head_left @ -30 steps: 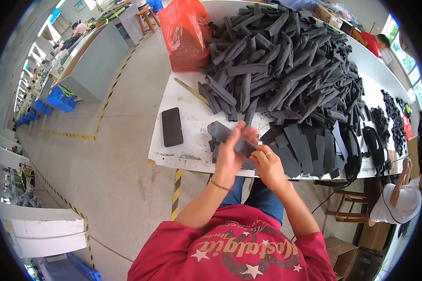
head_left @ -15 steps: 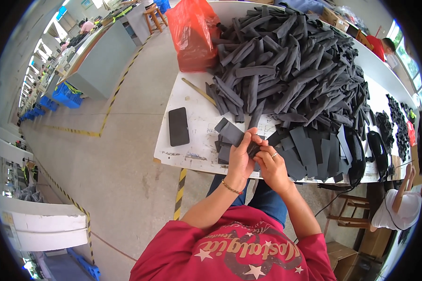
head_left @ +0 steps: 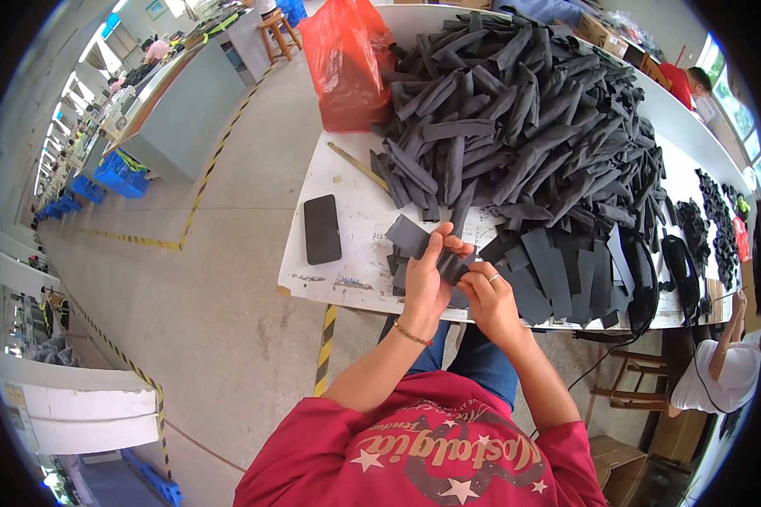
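Note:
A dark grey fabric strip (head_left: pixel 408 237) is held between my hands above the table's near edge. My left hand (head_left: pixel 431 275) is closed on it, thumb on top, with one end sticking out to the upper left. At the strip's other end, the fingers of my right hand (head_left: pixel 489 296), a ring on one, pinch it. Flat dark strips (head_left: pixel 550 275) lie fanned out to the right of my hands, and more lie beneath them. Beyond rises a large heap of folded dark grey fabric pieces (head_left: pixel 524 118).
On the white table (head_left: pixel 359 245) a black phone (head_left: pixel 322 229) lies to the left. A wooden stick (head_left: pixel 357 166) and a red plastic bag (head_left: pixel 344 68) are farther back. Black bundles (head_left: pixel 643 283) hang at the right edge. A person in white (head_left: pixel 717 376) sits at the right.
My left hand has turned and opened slightly around the strip, so more of its middle shows between my hands. My right hand stays pinched at nearly the same place.

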